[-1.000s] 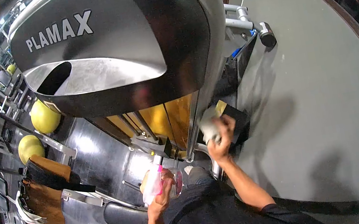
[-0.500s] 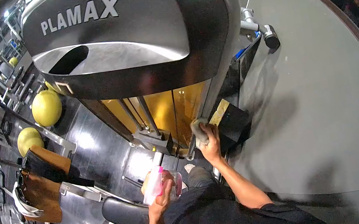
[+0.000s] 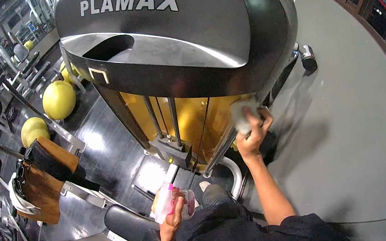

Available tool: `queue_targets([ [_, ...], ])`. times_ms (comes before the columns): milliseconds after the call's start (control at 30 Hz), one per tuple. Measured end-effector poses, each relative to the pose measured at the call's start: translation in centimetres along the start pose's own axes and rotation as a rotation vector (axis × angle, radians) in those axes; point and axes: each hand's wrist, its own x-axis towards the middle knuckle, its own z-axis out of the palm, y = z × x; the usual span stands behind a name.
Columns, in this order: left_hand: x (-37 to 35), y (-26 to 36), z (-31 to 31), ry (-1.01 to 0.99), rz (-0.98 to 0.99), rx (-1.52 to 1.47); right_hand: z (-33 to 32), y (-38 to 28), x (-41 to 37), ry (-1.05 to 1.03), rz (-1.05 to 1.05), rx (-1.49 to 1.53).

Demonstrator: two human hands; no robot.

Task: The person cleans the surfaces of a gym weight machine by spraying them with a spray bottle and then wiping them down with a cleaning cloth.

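Observation:
A grey cloth (image 3: 245,115), somewhat blurred, is bunched under the fingers of my right hand (image 3: 253,136). It lies against the right edge of the yellow panel (image 3: 193,120), just below the dark top cover (image 3: 157,34) marked PLAMAX. Low in front of my body, my left hand (image 3: 174,215) grips a clear and pink bottle (image 3: 165,203). Beside that bottle a second clear, rounded container (image 3: 188,205) shows at the same hand; how it is held is partly hidden.
Yellow exercise balls (image 3: 59,100) lie on the dark floor at the left, near other gym machines. A brown pad (image 3: 40,194) carries a white and black item. Below is a black seat (image 3: 126,224). A grey wall (image 3: 362,142) stands at the right.
My right hand has moved up and to the right with the cloth, along the machine's edge. The view has shifted, and the machine sits farther right. My left hand still holds the bottle.

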Motion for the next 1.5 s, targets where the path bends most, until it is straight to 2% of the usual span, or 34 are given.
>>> queue_targets([
  [67,0.0,-0.5,0.0,0.001,-0.018,-0.017,0.4,0.5,-3.2,-0.128,0.005,-0.091],
  [100,-0.1,-0.7,-0.1,-0.005,-0.04,-0.032,0.1,0.2,-4.7,-0.223,0.102,-0.082],
  [200,0.3,-0.1,-0.5,0.004,-0.009,-0.036,0.2,-0.2,-8.4,-0.305,0.318,0.04],
  [333,0.6,-1.3,-0.7,0.077,0.071,-0.088,-0.2,0.1,-9.7,-0.349,0.444,0.267],
  [433,0.4,-1.4,-1.4,0.051,0.063,-0.055,-1.5,-1.1,-6.8,-0.186,0.418,0.266],
  [500,0.2,-1.2,-1.8,0.038,-0.068,-0.036,-1.9,-2.0,-2.5,0.032,0.242,0.2],
  [600,0.1,-1.0,-2.4,0.079,-0.004,-0.068,-2.2,-2.7,2.6,0.214,0.217,0.066],
  [667,0.1,-1.4,-2.5,0.075,-0.014,-0.114,-1.8,-2.1,3.3,0.132,0.304,0.115],
  [733,0.0,-1.9,-2.5,0.125,0.026,-0.372,-0.5,0.0,0.7,0.067,0.093,-0.008],
  [800,0.0,-1.1,-2.8,0.147,-0.002,-0.37,0.3,2.1,-3.3,-0.074,-0.039,-0.055],
  [833,0.0,-1.0,-2.9,0.167,0.01,-0.422,0.5,1.8,-5.2,-0.144,-0.016,-0.077],
  [1000,-0.2,-1.6,-3.4,0.245,0.047,-0.478,-0.2,1.2,-13.2,-0.57,0.518,0.242],
  [1067,0.1,-1.6,-3.6,0.256,0.027,-0.466,-0.9,1.3,-14.0,-0.492,0.485,0.266],
  [1133,0.5,-1.7,-3.6,0.252,0.021,-0.452,-2.4,1.0,-12.5,-0.364,0.551,0.302],
  [1167,0.8,-1.9,-3.4,0.26,0.015,-0.461,-2.3,2.7,-13.8,-0.188,0.561,0.388],
  [1200,1.1,-1.7,-3.3,0.256,0.02,-0.458,-2.2,3.5,-13.5,-0.013,0.42,0.234],
  [1267,1.8,-1.1,-3.2,0.239,-0.018,-0.361,-1.7,4.3,-11.9,0.282,0.675,0.363],
  [1333,2.8,-0.8,-2.7,0.238,-0.018,-0.331,-1.8,4.3,-7.5,0.334,0.718,0.35],
  [1367,3.3,-1.1,-2.3,0.188,0.011,-0.225,-1.9,4.6,-5.6,0.305,0.641,0.138],
  [1400,4.0,-1.1,-1.9,0.136,0.045,-0.122,-1.4,2.6,-2.4,0.388,0.656,0.3],
  [1433,4.9,0.9,-1.3,0.099,-0.037,-0.091,-0.9,2.3,-1.6,0.319,0.636,0.307],
  [1500,6.5,1.8,0.5,0.038,0.014,-0.146,-0.5,2.6,-0.9,0.15,0.524,0.252],
])
